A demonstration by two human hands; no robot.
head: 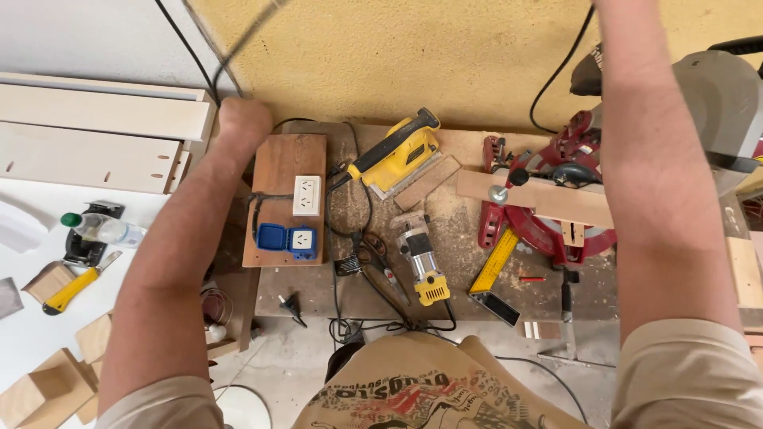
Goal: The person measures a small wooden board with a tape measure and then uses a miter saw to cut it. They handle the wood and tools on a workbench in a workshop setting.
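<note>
Now | left hand fingers curled around black cable | right hand out of view, fingers untellable

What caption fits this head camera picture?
Left hand grips a black cable above a workbench with sander and mitre saw.

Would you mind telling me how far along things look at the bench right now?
Some cutting looks done: sawdust covers the workbench, and a board lies across the red mitre saw. In hand: the left hand is closed by a black cable; the right hand is raised out of view. Left idle: the yellow sander, the trim router, and white panels stacked aside.
</note>
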